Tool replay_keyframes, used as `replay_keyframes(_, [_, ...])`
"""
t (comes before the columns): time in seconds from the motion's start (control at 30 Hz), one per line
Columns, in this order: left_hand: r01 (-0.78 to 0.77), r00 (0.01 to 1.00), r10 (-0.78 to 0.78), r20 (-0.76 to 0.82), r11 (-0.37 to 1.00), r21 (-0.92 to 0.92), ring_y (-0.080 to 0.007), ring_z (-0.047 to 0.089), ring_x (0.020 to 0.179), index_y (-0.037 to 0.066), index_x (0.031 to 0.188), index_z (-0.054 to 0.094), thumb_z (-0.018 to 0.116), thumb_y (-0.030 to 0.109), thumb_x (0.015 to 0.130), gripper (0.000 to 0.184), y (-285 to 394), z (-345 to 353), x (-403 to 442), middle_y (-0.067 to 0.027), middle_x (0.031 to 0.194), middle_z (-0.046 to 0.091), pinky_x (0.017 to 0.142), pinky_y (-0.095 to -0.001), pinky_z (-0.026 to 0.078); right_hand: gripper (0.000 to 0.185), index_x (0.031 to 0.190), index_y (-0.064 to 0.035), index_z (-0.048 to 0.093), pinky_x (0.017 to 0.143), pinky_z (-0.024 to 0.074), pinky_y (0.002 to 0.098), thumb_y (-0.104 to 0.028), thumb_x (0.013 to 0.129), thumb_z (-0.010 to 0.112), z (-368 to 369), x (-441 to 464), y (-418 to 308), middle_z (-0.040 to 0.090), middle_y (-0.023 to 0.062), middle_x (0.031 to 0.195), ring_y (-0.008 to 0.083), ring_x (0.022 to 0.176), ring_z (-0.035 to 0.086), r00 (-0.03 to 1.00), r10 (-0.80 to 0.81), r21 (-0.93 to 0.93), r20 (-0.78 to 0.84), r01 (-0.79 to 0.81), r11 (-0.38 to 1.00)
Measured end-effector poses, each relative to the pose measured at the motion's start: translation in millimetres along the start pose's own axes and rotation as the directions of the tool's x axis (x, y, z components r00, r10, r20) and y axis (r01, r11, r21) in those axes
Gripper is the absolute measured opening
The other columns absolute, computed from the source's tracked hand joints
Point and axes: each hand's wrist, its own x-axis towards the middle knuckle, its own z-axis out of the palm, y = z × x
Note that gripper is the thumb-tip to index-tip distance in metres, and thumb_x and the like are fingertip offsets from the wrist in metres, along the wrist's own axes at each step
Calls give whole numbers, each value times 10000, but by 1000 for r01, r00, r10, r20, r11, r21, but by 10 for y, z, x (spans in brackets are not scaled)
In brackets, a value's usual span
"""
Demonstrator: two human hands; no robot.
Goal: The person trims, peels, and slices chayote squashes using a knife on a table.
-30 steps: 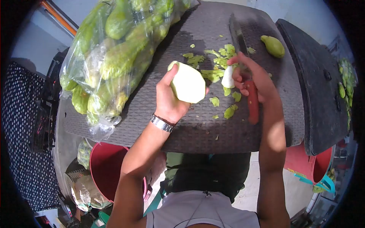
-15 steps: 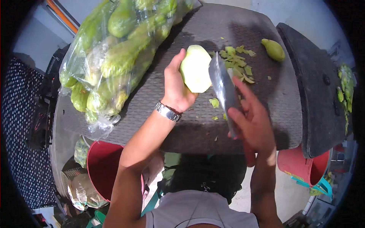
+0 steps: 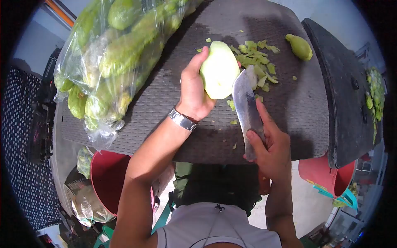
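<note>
A pale, peeled chayote (image 3: 220, 70) rests in my left hand (image 3: 192, 89), the thumb along its side and the other fingers mostly hidden beneath it. My right hand (image 3: 273, 144) is closed round a broad-bladed knife (image 3: 247, 105), index finger lying along the blade. The blade points away from me, its upper part right beside the chayote's right edge; whether they touch I cannot tell. Green peelings (image 3: 257, 58) lie scattered on the dark woven-pattern table (image 3: 202, 142) beyond the knife. A whole unpeeled chayote (image 3: 300, 47) lies at the far right of the tabletop.
A clear plastic bag (image 3: 124, 53) full of chayotes takes up the table's left side. Below the edge stand a red bucket (image 3: 101, 173) at left and another red bucket (image 3: 308, 171) at right. A dark chair back (image 3: 341, 95) borders the table's right side.
The knife has turned its flat side more toward the camera, and the right hand has shifted slightly left. The chayote has moved a little up and right. The whole view has shifted slightly.
</note>
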Motion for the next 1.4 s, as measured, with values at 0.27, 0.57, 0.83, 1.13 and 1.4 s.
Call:
replay_keyframes(0.27, [-12, 1000, 12, 7, 1000, -14, -349, 730, 1088, -3, 1289, 603, 488, 443, 1066, 512, 14, -3, -12, -255, 1178, 724, 1004, -447, 574, 682, 1609, -58, 412, 619, 555, 239, 78, 967, 598, 45, 6, 61, 735, 71, 1086, 55, 788, 637, 993, -109, -44, 39, 110, 993])
replay_keyframes(0.57, [22, 996, -26, 91, 999, 49, -391, 737, 1023, -17, 1321, 582, 420, 497, 1073, 594, -23, -51, -14, -257, 1165, 716, 889, -518, 620, 662, 1560, -115, 511, 640, 516, 308, -50, 927, 694, 88, 18, 21, 677, 165, 754, 137, 626, 632, 991, -135, -65, 8, 135, 989])
replay_keyframes(0.83, [117, 985, -115, 131, 993, -13, -426, 726, 1058, -24, 1355, 562, 422, 542, 1059, 654, -32, -80, -14, -257, 1196, 695, 886, -556, 621, 676, 1563, -119, 508, 637, 512, 302, -54, 915, 694, 83, 82, 140, 662, 161, 728, 122, 629, 619, 984, -172, 5, 44, 172, 985])
replay_keyframes(1.13, [159, 980, -164, 116, 986, 44, -415, 728, 1050, -21, 1372, 552, 420, 539, 1059, 656, -115, -60, -4, -260, 1203, 694, 887, -534, 615, 684, 1605, -29, 412, 723, 521, 225, 54, 963, 633, -12, 158, 119, 731, 71, 1100, 41, 893, 594, 979, -107, 11, 173, 107, 994])
replay_keyframes(1.4, [-57, 998, 57, -24, 998, -12, -384, 719, 1028, 12, 1281, 580, 430, 503, 1072, 554, 96, -80, 34, -211, 1144, 705, 904, -538, 591, 642, 1604, -67, 408, 558, 574, 274, -54, 999, 620, -65, 24, 48, 725, 112, 1098, 131, 718, 691, 969, 137, 420, 208, -215, 881])
